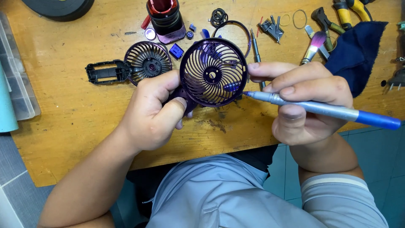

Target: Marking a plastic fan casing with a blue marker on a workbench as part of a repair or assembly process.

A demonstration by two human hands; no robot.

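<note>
My left hand (152,110) grips a small purple hand fan (213,72) by its handle, with the round spiral grille facing up over the wooden table (71,105). My right hand (306,101) holds a slim silver and blue screwdriver (325,110) like a pen. Its tip touches the right rim of the grille, and my right index finger rests against that rim too. A second purple grille with a black handle frame (130,66) lies flat on the table just left of the fan.
Behind the fan lie a red and black cylinder part (165,17), a small blue block (176,51), black rings (218,17), a brush (314,45), pliers (337,19) and a dark blue cloth (356,52). A clear plastic box (17,84) sits at the left edge.
</note>
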